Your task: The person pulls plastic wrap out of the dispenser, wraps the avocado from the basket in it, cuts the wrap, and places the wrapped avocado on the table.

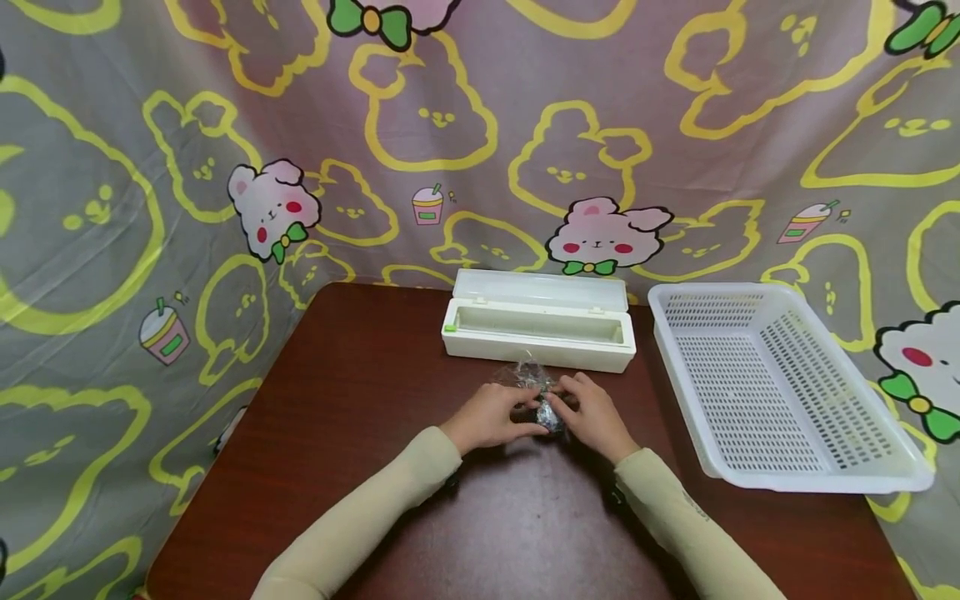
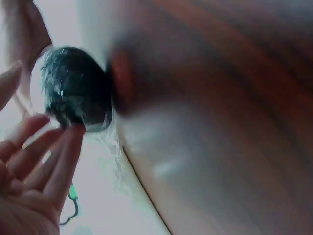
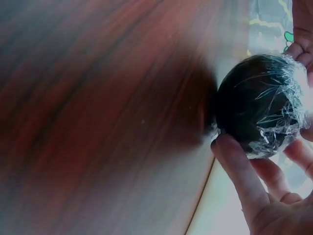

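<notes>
A dark round object [image 1: 550,418] wrapped in clear plastic film sits low over the table between both hands; its kind is hidden by the wrap. From the left, my left hand [image 1: 491,415] holds it, fingertips touching its side in the left wrist view. My right hand [image 1: 597,417] grips the other side, with thumb and fingers around the wrapped ball [image 3: 254,107] in the right wrist view. Crinkled loose film [image 1: 525,370] stands up beyond the fingers. Behind it lies a white cling film dispenser [image 1: 540,352], its lid [image 1: 540,290] raised.
To the right stands a white perforated plastic basket [image 1: 750,400]. The brown wooden table [image 1: 360,358] carries everything. A cartoon-printed cloth [image 1: 465,108] hangs behind and along the sides.
</notes>
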The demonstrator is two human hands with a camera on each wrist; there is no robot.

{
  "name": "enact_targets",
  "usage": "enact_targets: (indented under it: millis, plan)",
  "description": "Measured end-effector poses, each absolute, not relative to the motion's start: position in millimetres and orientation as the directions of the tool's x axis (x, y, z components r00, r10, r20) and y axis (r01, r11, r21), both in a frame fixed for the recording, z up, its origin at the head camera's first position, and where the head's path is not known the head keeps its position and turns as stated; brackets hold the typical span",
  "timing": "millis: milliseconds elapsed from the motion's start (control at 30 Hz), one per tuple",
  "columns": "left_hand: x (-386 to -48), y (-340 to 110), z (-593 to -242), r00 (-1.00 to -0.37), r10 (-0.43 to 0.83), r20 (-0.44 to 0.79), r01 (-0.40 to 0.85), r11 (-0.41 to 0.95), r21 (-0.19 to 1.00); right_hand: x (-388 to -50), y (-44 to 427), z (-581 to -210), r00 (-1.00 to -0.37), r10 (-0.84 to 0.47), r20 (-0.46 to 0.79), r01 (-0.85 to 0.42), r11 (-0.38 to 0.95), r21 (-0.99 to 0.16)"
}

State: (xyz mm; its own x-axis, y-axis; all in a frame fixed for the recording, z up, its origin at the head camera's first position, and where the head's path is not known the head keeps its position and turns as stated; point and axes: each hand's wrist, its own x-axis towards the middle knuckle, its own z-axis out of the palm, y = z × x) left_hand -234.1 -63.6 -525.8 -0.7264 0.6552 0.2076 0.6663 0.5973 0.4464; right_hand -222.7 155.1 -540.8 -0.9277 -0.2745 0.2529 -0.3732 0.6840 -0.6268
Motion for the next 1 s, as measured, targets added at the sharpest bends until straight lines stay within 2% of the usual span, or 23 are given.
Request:
enact_targets:
  millis: [100, 200, 467, 733, 867, 1000]
  plan:
    - [-231.1, -60.6, -525.2, -0.708, 0.667, 0.23, 0.697, 0.607, 0.382, -222.5, 154.3, -542.1, -0.93, -0.269, 0.251, -0.368, 0.701, -0.611]
    - [-231.9, -58.6, -526.2, -0.702, 0.66, 0.267, 0.707, 0.601, 0.374, -221.8, 154.3, -543.5, -0.932, -0.267, 0.246, -0.363, 0.704, -0.61]
    - [-236.5, -62.2, -528.4, -0.736, 0.609, 0.295, 0.663, 0.563, 0.494, -223.8, 152.9, -544.2, -0.919, -0.271, 0.286, -0.392, 0.692, -0.606]
    - [-238.9, -63.9, -532.8, -0.731, 0.607, 0.311, 0.661, 0.519, 0.541, -224.7, 150.6, -541.8, -0.925, -0.243, 0.292, -0.375, 0.71, -0.596]
    - [-238.7, -64.3, -531.9, -0.732, 0.613, 0.296, 0.667, 0.557, 0.494, -224.8, 150.0, -542.9, -0.925, -0.24, 0.294, -0.374, 0.708, -0.6]
    - [-235.9, -62.2, -529.7, -0.723, 0.617, 0.311, 0.69, 0.613, 0.386, -224.7, 151.8, -543.5, -0.931, -0.244, 0.272, -0.362, 0.71, -0.604]
